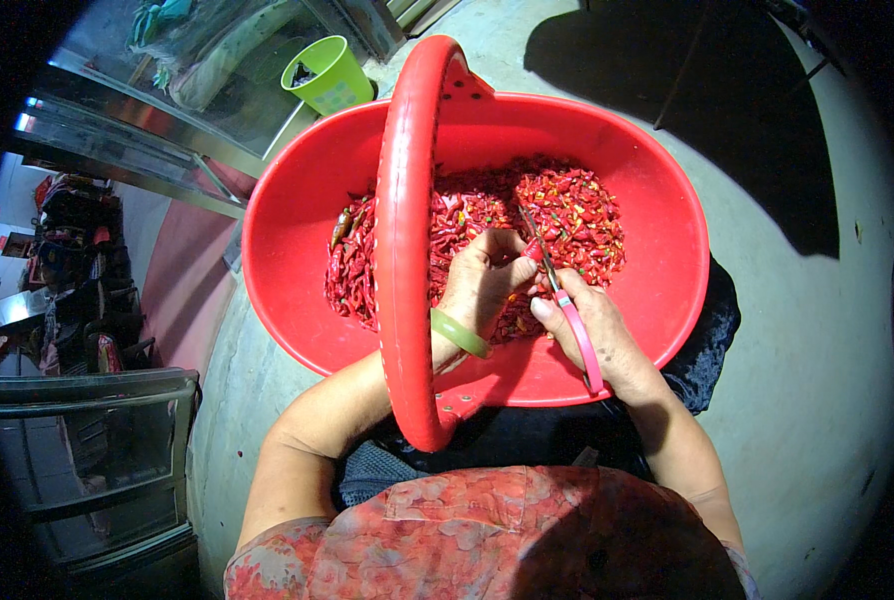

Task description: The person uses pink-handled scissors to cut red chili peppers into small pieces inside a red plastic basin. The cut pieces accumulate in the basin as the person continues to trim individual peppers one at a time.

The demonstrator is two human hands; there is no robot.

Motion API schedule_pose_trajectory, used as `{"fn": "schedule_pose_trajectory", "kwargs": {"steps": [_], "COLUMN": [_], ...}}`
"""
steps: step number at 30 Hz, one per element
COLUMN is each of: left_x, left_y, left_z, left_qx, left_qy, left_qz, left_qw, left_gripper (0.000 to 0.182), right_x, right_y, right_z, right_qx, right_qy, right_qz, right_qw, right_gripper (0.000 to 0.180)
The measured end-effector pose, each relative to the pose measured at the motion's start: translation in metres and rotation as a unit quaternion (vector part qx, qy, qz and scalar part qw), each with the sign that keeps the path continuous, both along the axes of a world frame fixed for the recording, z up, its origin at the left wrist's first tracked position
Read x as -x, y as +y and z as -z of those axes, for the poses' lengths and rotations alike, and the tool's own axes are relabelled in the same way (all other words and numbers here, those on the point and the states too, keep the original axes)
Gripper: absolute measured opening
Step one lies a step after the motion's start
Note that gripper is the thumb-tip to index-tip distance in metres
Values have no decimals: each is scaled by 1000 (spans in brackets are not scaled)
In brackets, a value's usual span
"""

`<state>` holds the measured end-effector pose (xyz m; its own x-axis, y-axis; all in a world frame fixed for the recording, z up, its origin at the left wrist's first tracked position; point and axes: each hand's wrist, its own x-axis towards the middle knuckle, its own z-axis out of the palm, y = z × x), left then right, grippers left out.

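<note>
A large red plastic basket (304, 315) with a thick arched handle stands before me. My left hand (484, 281), with a green bangle (460, 333) at the wrist, pinches a red chili pepper (534, 250) between thumb and fingers. My right hand (593, 322) holds scissors (578, 330) with pink handles, their blades beside that pepper. Cut red chili pieces with pale seeds (578, 217) lie at the basket's right, and whole-looking red chilies (349, 277) lie at its left, partly behind the handle.
Past the basket's upper left rim stands a green bin (334, 75). Glass-paned metal frames (94, 450) line the left side. Dark cloth (702, 352) lies under the basket's right side. Concrete floor (799, 360) spreads to the right.
</note>
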<state>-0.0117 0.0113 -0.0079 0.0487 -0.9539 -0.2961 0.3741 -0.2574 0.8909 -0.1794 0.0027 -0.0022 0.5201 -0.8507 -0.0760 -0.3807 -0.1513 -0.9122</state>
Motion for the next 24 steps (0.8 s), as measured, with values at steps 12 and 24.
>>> {"fn": "schedule_pose_trajectory", "kwargs": {"steps": [12,24], "left_x": [-1,2], "left_y": [-1,-2], "left_z": [-6,-4], "left_qx": [-10,-15], "left_qy": [-3,-78], "left_qz": [-22,-28], "left_qw": [1000,996], "left_gripper": [15,14], "right_x": [-1,-1], "right_y": [-1,2], "right_z": [-3,3], "right_qx": [3,51], "right_qy": [0,13], "right_qz": [-17,12], "right_qw": [1000,999], "right_gripper": [45,27]}}
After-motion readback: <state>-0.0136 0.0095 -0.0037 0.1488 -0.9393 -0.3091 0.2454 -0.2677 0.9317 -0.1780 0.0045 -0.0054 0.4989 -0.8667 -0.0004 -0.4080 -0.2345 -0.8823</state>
